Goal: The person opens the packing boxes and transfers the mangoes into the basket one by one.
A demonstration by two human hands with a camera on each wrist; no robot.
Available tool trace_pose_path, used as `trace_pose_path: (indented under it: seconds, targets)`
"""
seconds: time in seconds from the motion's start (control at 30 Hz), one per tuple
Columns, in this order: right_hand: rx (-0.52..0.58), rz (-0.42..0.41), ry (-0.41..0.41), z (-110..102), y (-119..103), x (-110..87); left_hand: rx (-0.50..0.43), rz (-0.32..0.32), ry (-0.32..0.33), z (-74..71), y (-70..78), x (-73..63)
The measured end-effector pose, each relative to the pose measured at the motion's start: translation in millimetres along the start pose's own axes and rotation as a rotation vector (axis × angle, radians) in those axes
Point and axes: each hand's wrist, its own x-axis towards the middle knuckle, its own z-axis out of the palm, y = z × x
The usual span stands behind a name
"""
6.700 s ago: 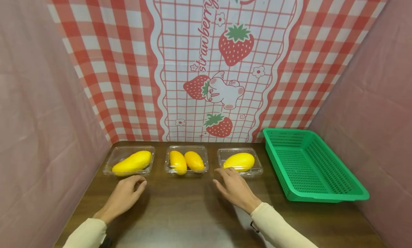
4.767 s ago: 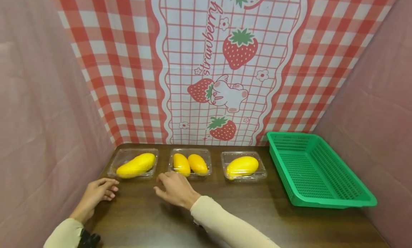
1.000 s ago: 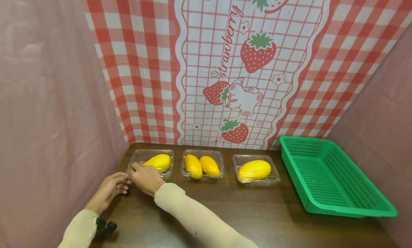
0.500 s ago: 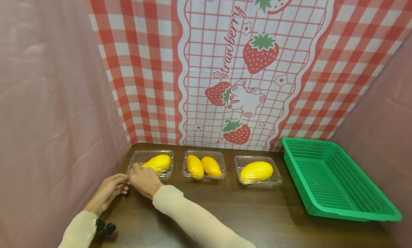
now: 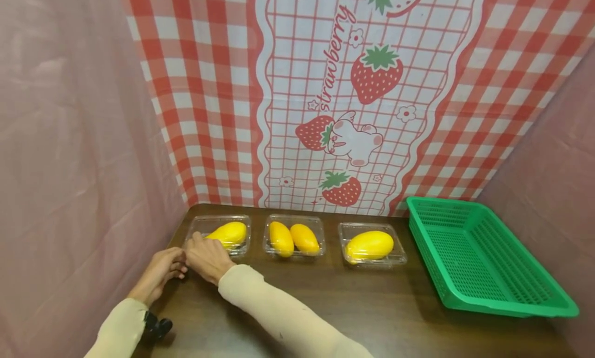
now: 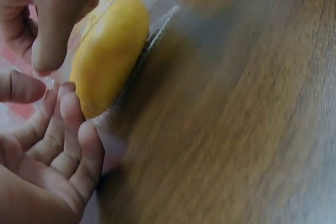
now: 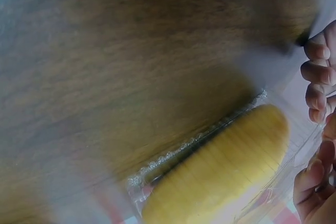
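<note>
At the left of the table, a clear plastic container (image 5: 241,252) holds one long yellow mango (image 5: 232,234). My left hand (image 5: 160,273) pinches the near left corner of this container between thumb and fingertips. Against the same corner, my right hand (image 5: 209,258) has curled fingers gripping the edge, the thumb pointing down in the left wrist view. The exact contact between fingertips and plastic is small and partly hidden. Through the plastic, the mango (image 6: 110,51) shows close beside both hands; in the right wrist view the container's crimped rim (image 7: 173,153) runs along it.
A second clear container (image 5: 295,218) with two mangoes (image 5: 281,239) sits in the middle. Right of it stands a third container (image 5: 397,254) with one mango (image 5: 370,246). A green plastic basket (image 5: 511,312) is at the far right. Checked cloth (image 5: 218,89) hangs behind the wooden table (image 5: 362,306).
My right hand has gone from the right container, past the middle one, to the left container. My left hand has joined it at the corner. Over the last second both barely move.
</note>
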Motion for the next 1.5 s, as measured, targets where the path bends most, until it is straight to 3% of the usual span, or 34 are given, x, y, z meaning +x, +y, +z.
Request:
trace_pose_path:
  seconds: [0.27, 0.6, 0.77, 1.0, 1.17, 1.5]
  targets:
    - [0.005, 0.044, 0.041, 3.3, 1.0, -1.7, 0.002, -0.044, 0.045, 10.2, 6.0, 1.1]
    - [0.025, 0.083, 0.07, 5.3, 4.6, -5.5, -0.05, -0.097, 0.022, 14.9, 7.4, 7.3]
    - [0.008, 0.024, 0.074, 4.6, 2.2, -10.2, -0.016, -0.109, -0.019, 10.1, 6.2, 6.3]
    - [-0.012, -0.034, 0.103, 1.2, 2.1, -7.9, -0.025, -0.079, -0.056, 0.9, 6.7, 2.7]
    - [0.019, -0.037, 0.063, -3.7, -3.8, -5.8, -0.04, -0.081, -0.088, -3.0, 6.6, 0.1]
    - [0.084, 0.0, -0.093, -19.9, -10.1, 5.6, -0.087, -0.096, -0.086, -2.3, 7.1, 0.5]
